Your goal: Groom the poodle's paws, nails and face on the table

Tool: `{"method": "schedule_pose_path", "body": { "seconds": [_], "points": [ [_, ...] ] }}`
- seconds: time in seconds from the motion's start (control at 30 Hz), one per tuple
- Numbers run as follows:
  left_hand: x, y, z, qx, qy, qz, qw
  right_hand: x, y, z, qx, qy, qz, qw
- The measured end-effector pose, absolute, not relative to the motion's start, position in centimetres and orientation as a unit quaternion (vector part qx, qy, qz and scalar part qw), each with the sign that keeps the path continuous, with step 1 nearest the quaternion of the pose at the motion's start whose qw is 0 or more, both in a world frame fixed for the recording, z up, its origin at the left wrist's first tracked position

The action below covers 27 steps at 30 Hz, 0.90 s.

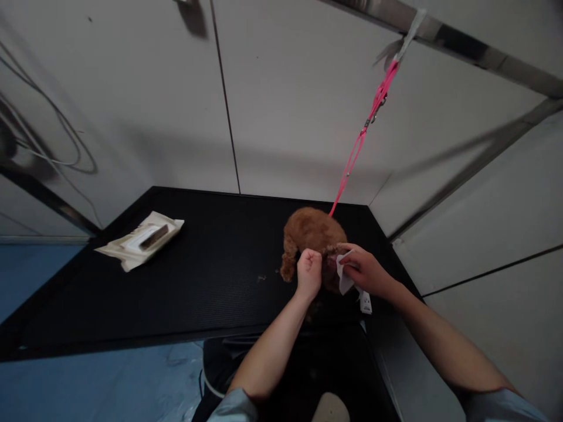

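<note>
A small dog with curly reddish-brown fur (pixel 310 227) is on the black table, by its far right part. My left hand (pixel 309 274) is closed in a fist against the dog's near side; what its fingers grip is hidden. In my right hand (pixel 367 271) is a thin white wipe (pixel 343 282), pinched between thumb and fingers and held against the dog, where a pinkish patch shows. The dog's head cannot be made out clearly behind my hands. A pink leash (pixel 352 157) runs from the dog up to a metal bar.
On the left of the black table (pixel 211 264) lies a cream pack of wipes (pixel 131 241). A small white printed item (pixel 366 303) sits below my right wrist. Metal bar (pixel 466 44) crosses the upper right. White panels stand behind; cables (pixel 57 117) hang at the left.
</note>
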<state>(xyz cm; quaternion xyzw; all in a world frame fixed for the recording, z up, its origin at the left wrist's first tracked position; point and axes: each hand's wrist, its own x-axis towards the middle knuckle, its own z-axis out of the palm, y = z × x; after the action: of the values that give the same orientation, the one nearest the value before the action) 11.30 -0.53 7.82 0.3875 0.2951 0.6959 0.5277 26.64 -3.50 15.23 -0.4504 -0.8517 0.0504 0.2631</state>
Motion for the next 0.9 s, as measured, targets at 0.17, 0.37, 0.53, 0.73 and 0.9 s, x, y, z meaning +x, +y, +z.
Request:
{"method": "schedule_pose_path", "body": {
  "seconds": [0.17,0.37,0.53,0.73,0.9],
  "points": [
    [11.0,-1.0,9.1,0.399,0.287,0.672,0.554,25.1,-4.9,15.4,-0.448,-0.874,-0.048,0.181],
    [10.8,-1.0,8.8,0.407,0.297,0.67,0.545,25.3,-5.1,16.3,-0.476,-0.863,-0.081,0.153],
    [10.8,-0.3,8.0,0.473,0.31,0.643,0.516,29.1,-6.0,13.7,-0.501,-0.79,0.071,0.347],
    [5.9,0.1,4.1,0.635,0.264,0.512,0.515,36.7,-7.4,7.9,-0.706,-0.556,0.133,0.418],
    [5.7,1.4,2.0,0.507,0.378,0.546,0.55,42.7,-5.2,6.3,-0.784,-0.485,0.07,0.38]
  ]
}}
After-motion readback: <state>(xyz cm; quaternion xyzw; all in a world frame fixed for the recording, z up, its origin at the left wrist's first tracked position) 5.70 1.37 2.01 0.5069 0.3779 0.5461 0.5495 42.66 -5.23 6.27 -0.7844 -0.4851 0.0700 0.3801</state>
